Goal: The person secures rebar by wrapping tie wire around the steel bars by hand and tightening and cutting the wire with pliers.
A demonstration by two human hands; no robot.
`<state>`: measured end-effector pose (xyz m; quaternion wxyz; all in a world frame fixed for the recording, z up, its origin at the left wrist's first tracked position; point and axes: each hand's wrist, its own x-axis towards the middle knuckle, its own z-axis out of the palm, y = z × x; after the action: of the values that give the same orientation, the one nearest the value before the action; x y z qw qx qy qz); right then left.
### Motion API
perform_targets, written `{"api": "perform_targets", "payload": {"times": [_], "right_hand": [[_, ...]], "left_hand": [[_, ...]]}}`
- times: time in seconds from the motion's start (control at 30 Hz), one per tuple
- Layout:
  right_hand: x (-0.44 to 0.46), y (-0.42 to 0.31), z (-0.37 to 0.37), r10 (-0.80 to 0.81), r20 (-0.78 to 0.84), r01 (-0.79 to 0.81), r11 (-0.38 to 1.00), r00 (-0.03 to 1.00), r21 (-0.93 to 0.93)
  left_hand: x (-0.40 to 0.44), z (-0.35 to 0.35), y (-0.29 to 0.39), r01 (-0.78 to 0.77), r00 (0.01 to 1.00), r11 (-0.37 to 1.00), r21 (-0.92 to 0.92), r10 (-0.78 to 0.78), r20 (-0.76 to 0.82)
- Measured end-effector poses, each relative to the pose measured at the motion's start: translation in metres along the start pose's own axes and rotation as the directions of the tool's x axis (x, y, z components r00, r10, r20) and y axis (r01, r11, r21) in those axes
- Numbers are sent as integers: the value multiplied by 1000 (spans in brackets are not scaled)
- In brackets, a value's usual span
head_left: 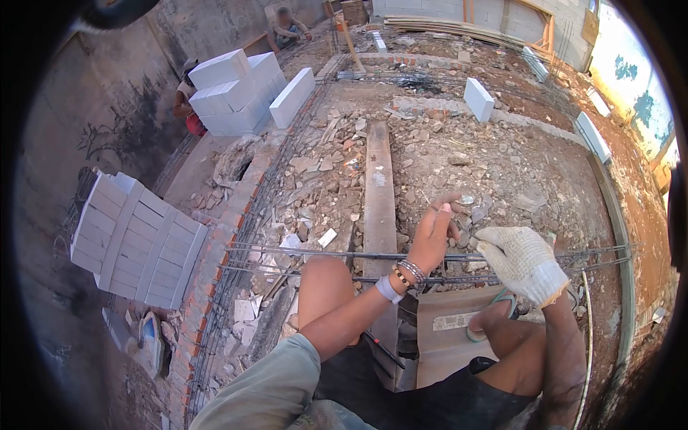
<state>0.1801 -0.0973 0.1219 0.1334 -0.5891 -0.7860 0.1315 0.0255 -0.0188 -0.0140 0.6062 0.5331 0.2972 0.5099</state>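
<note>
My left hand (433, 228), bare with bracelets (408, 274) at the wrist, is raised above the steel reinforcing bars (358, 255), its fingers curled in. My right hand (524, 264) wears a knitted work glove, thumb and forefinger drawn together toward the left hand. What either hand pinches is too small to make out. Beyond the left fingertips shows a small shiny spot (466, 201); I cannot tell whether it is held. The bars run crosswise over my knees' level, tied as a long cage. Under the hands lies a flattened sheet of cardboard (444, 351).
A wooden plank (379, 186) crosses the rubble (451, 161). White blocks (236, 93) are stacked at the left, near a strapped block pile (140, 240). More rebar (247, 208) follows the brick edge (208, 301). Two other people (288, 30) crouch by the wall.
</note>
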Motion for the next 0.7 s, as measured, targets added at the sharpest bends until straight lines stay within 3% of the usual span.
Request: {"api": "perform_targets", "payload": {"times": [0.27,0.4,0.53,0.7], "right_hand": [[0,0,-2,22,22,-22,999,1000,-42],[0,-2,1,29,3,-28,993,1000,-116],[1,-7,2,71,22,-66,981,997,-182],[1,-13,8,144,43,-127,952,989,-279]], "left_hand": [[1,1,9,-67,997,997,29,66,36],[0,-6,11,-59,996,965,254,39,85],[-3,-5,14,-181,984,842,508,155,93],[-4,-4,4,-332,934,594,733,317,167]]}}
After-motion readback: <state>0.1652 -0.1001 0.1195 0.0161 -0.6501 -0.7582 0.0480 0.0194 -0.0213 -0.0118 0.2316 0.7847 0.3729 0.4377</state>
